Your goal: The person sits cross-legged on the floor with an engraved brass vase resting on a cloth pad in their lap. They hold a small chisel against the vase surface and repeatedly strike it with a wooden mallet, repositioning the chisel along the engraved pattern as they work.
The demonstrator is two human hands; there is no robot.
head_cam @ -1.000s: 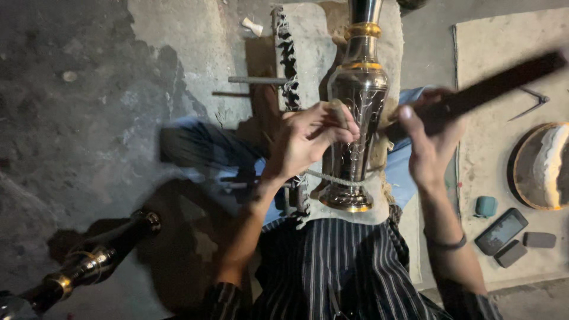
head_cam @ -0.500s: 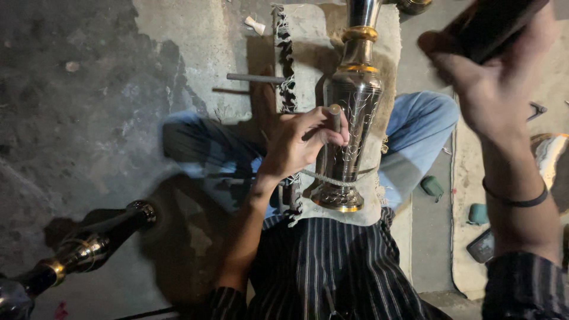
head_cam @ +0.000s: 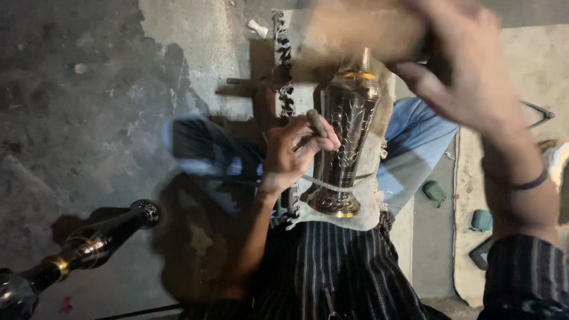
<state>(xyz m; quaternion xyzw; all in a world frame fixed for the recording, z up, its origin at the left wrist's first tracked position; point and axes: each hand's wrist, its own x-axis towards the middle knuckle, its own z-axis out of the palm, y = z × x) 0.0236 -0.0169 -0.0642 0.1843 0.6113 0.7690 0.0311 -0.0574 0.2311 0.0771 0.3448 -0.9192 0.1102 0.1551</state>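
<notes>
Left hand (head_cam: 294, 155) grips a punch (head_cam: 317, 123) against the engraved metal vase (head_cam: 344, 148); right hand (head_cam: 468, 65) clutches a blurred mallet (head_cam: 355, 35).

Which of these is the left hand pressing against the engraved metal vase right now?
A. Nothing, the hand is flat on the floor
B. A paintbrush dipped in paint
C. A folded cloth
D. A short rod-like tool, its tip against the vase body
D: the left hand grips a short rod-like tool with its tip set against the side of the engraved metal vase, which lies on the cloth across the lap.
</notes>
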